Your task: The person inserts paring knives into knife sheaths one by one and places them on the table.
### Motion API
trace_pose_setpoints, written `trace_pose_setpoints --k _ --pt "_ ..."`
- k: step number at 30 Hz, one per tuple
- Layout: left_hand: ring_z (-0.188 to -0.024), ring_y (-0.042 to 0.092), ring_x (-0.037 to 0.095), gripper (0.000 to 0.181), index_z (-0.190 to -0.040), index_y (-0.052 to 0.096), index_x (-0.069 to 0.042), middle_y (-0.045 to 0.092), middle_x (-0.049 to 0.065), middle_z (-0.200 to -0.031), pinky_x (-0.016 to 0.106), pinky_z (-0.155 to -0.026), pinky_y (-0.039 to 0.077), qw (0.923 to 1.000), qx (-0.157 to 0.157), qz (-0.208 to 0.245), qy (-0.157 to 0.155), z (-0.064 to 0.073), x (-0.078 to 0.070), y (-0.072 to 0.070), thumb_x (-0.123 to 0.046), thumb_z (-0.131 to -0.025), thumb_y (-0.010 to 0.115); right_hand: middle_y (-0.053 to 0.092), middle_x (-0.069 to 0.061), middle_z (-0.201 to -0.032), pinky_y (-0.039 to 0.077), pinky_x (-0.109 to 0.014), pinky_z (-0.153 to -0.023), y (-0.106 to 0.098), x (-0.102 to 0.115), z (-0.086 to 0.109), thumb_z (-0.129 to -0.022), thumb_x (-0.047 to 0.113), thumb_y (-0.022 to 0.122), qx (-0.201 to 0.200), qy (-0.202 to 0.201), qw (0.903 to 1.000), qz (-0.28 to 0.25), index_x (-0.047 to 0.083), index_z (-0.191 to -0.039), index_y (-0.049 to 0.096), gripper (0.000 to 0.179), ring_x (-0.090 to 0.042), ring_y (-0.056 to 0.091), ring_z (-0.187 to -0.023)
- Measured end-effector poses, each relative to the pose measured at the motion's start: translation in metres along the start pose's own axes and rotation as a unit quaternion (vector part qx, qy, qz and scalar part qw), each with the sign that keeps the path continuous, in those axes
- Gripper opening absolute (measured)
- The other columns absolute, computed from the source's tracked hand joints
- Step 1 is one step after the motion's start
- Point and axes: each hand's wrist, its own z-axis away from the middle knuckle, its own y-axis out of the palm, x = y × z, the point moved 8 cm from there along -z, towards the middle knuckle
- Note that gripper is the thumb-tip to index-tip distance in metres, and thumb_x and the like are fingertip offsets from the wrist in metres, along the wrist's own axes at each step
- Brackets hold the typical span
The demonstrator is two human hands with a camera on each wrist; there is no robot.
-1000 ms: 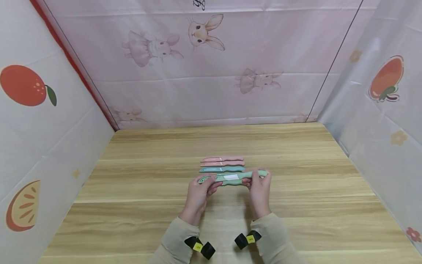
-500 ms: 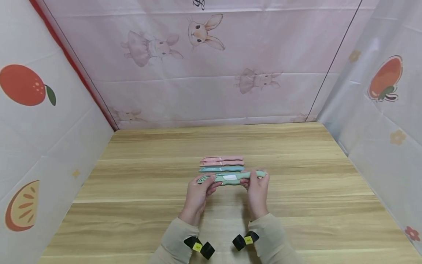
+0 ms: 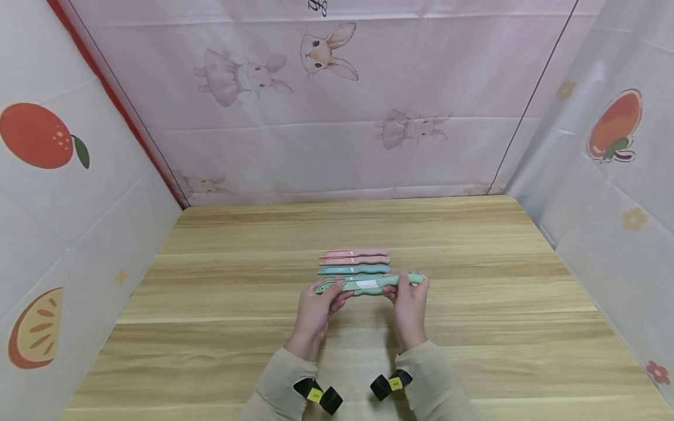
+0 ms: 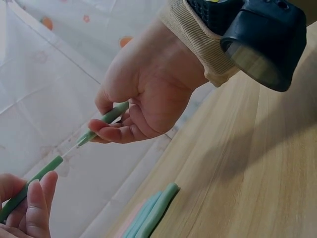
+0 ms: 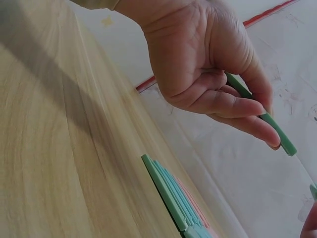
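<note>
Held level over the table is a green paring knife (image 3: pixel 390 281), a short white stretch of its blade showing between handle and sheath. My left hand (image 3: pixel 317 304) pinches the green sheath (image 5: pixel 285 136) between thumb and fingers. The handle (image 4: pixel 110 115) is gripped by my right hand (image 3: pixel 411 304), the thumb on top. Just beneath lies another green knife (image 3: pixel 371 291), partly hidden by the held one. Beyond it, parallel, are a blue knife (image 3: pixel 355 269) and two pink knives, the nearer (image 3: pixel 363 261) and the farther (image 3: pixel 363 253), all with sheaths on.
The wood-grain table (image 3: pixel 210 351) is bounded at the back by a pink rabbit-print cloth (image 3: pixel 337 158). White fruit-print cloths stand along the left side (image 3: pixel 74 234) and right side (image 3: pixel 595 234). A black wrist camera (image 3: pixel 318 395) sits on each sleeve.
My right hand has shifted very slightly left with the handle, toward the sheath. My left hand and the knives on the table stay in place.
</note>
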Motion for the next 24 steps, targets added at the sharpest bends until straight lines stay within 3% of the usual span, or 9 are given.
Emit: trace_pose_setpoints --k 8,24 --pt "-0.078 0.068 0.014 0.035 -0.117 0.056 0.008 0.069 0.014 -0.092 0.019 -0.065 0.054 0.9998 0.013 0.013 -0.007 -0.0002 0.003 0.0023 -0.013 -0.09 0.062 0.057 -0.029 -0.099 0.053 -0.024 -0.062 -0.0015 0.0017 -0.0024 -0.101 0.011 0.036 0.013 0.002 0.9993 0.034 0.009 -0.101 0.026 0.011 -0.012 0.056 -0.06" --pt "-0.075 0.068 0.014 0.028 -0.11 0.059 0.005 0.07 0.012 -0.086 0.019 -0.062 0.054 0.9999 -0.003 0.013 -0.001 -0.0002 0.0029 0.0052 -0.013 -0.089 0.064 0.056 -0.027 -0.1 0.054 -0.024 -0.064 0.0023 -0.0013 0.0008 -0.101 0.013 0.036 0.02 0.002 0.9991 0.036 0.008 -0.101 0.025 0.012 -0.011 0.056 -0.062"
